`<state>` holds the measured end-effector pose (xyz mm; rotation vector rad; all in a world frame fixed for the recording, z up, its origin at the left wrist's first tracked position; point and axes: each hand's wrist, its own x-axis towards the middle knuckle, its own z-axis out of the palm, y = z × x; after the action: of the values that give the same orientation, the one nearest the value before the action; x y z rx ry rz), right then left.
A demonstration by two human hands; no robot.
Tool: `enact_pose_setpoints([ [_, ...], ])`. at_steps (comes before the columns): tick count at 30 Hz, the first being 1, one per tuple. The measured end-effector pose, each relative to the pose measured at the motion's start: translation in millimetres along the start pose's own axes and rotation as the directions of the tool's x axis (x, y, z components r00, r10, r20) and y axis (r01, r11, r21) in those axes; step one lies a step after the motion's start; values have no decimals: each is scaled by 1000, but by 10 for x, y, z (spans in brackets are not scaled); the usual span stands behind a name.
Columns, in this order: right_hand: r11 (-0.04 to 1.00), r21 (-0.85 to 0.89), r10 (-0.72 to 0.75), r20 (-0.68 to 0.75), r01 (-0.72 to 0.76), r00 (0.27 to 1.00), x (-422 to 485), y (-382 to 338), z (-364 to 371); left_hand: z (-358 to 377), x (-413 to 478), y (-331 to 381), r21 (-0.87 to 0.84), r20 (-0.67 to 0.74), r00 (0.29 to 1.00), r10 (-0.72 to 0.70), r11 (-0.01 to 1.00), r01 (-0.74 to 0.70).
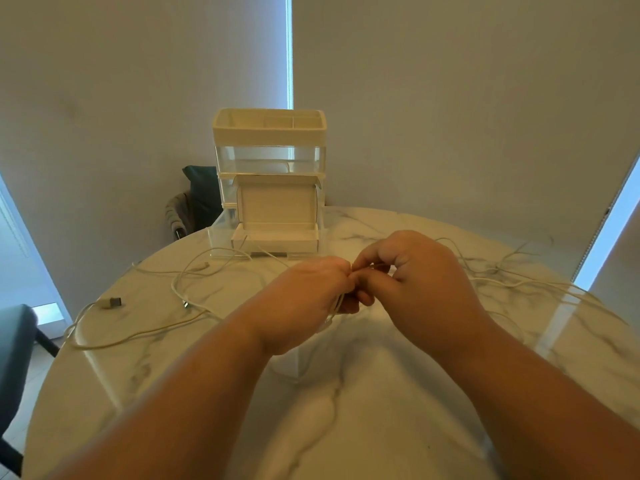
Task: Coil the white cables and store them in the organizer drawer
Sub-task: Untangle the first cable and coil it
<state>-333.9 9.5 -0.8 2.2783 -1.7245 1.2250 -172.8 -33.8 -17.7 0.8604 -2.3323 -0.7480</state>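
1. Grip: left hand (304,299) curls round loops of a white cable (335,308); right hand (415,271) pinches the same cable, fingertips touching the left hand, above the tabletop (346,410).
2. Loose cables (145,332) lie left of the hands, tangled cables (519,282) to the right.
3. Organizer (270,133) stands at the far edge, with its bottom drawer (218,237) pulled out.

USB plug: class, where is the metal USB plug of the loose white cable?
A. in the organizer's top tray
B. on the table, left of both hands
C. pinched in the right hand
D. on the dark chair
B: the USB plug lies on the marble table at the end of a loose cable, well left of the left hand and right hand, which grip the held cable.
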Motion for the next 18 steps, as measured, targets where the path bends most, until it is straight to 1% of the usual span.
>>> enact_pose_setpoints([
  [1, 1000, -3, -4, -6, 4, 1000, -2, 4, -5, -6, 4, 19, -130, 34, 999, -37, 991, 42],
  [3, 1000, -17, -12, -3, 12, 1000, -3, 9, -6, -10, 13, 4, -388, 72, 991, -114, 912, 133],
  [4, 999, -30, -18, 4, 18, 1000, -4, 8, -5, -7, 17, -2, -433, 100, 986, -131, 887, 161],
  [7, 998, -56, -30, 22, 31, 999, 8, 23, -6, 15, 10, 1, -387, 122, 984, -130, 907, 168],
  [8, 998, -57, -30, 36, 32, 999, 17, 32, -8, 18, 7, -1, -395, 116, 984, -136, 903, 172],
  [11, 998, -36, -46, 101, 50, 994, 41, 42, -25, 16, 13, -22, -460, 94, 980, -174, 865, 198],
  [13, 997, -23, -65, 127, 68, 990, 46, 26, -47, 18, 15, -19, -516, 104, 977, -187, 830, 214],
  [16, 997, -38, -60, 115, 65, 992, 48, 41, -80, 17, 11, 5, -551, 146, 965, -217, 793, 262],
  [18, 998, -27, -45, 84, 48, 995, 59, 100, -89, 20, 4, 20, -520, 161, 955, -249, 801, 297],
])
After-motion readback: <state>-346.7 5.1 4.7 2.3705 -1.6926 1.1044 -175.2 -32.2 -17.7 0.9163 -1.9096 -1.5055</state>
